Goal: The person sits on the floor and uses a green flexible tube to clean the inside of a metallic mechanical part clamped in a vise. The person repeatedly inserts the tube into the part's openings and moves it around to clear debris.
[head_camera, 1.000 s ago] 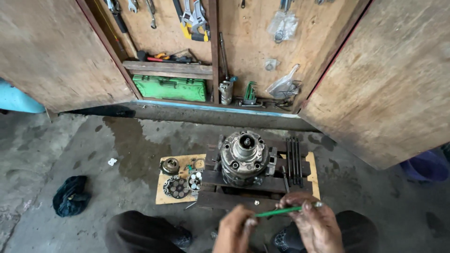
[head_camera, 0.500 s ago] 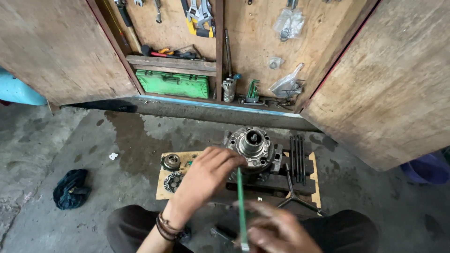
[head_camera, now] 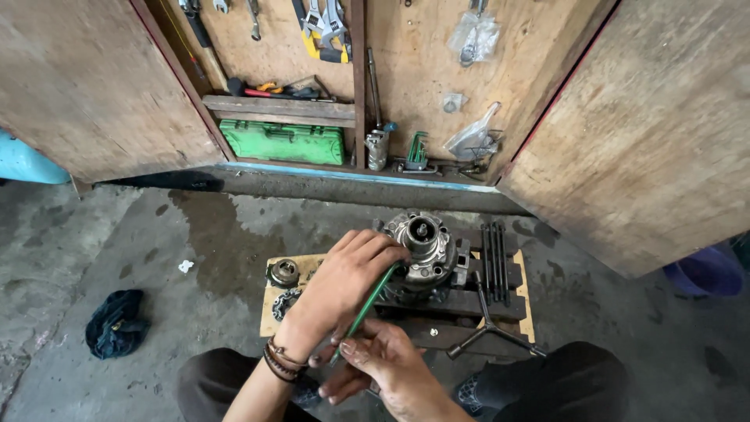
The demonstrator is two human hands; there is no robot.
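Green thin rod (head_camera: 369, 301) runs slanted between both hands: the left hand (head_camera: 344, 281) pinches its upper end against the grey metal compressor (head_camera: 422, 246) on wooden slats (head_camera: 469, 301), the right hand (head_camera: 375, 363) grips its lower end.

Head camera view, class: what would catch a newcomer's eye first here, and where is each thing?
At centre, the left hand and the right hand hold a thin green rod angled toward a grimy round metal assembly standing on dark wooden blocks. Behind it, an open wooden cabinet shows a bright green toolbox and hanging wrenches. A dark rag lies on the concrete floor at left.
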